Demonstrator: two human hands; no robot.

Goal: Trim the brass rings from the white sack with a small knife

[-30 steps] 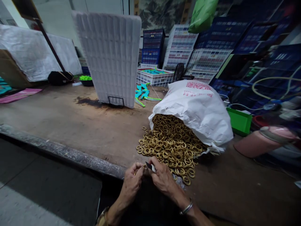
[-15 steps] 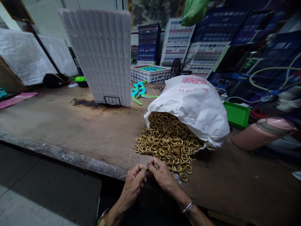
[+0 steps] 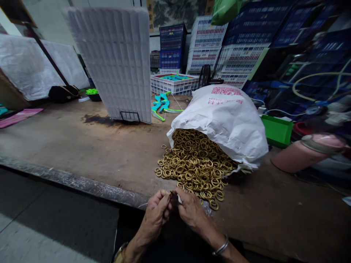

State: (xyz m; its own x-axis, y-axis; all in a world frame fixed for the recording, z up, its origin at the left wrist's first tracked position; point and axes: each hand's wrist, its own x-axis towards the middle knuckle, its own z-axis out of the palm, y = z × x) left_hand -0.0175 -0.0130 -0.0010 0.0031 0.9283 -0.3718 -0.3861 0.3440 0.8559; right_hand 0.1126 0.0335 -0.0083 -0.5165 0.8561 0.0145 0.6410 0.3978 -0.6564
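Note:
My left hand [image 3: 156, 211] is closed at the table's front edge, pinching a gold-coloured ring that its fingers almost wholly cover. Close beside it, my right hand [image 3: 193, 212] grips a small knife [image 3: 180, 199]; a bit of white handle shows, and the dark blade points toward the left fingertips. Just beyond both hands lies a heap of gold-coloured rings [image 3: 196, 170]. They spill from the mouth of a white woven sack [image 3: 225, 117] with red print, lying on its side.
On the brown table [image 3: 109, 153] stands a tall white ribbed panel [image 3: 112, 65] in a black wire stand. Turquoise and green toy bows [image 3: 161, 104] lie behind it. A green tray [image 3: 276, 130] and a pink bottle [image 3: 304, 155] are at right. Stacked crates [image 3: 205, 44] fill the back.
The view has shifted slightly, so the table's things sit further left and higher. Both hands stay close together; the knife in my right hand has turned, its blade showing less than a second ago.

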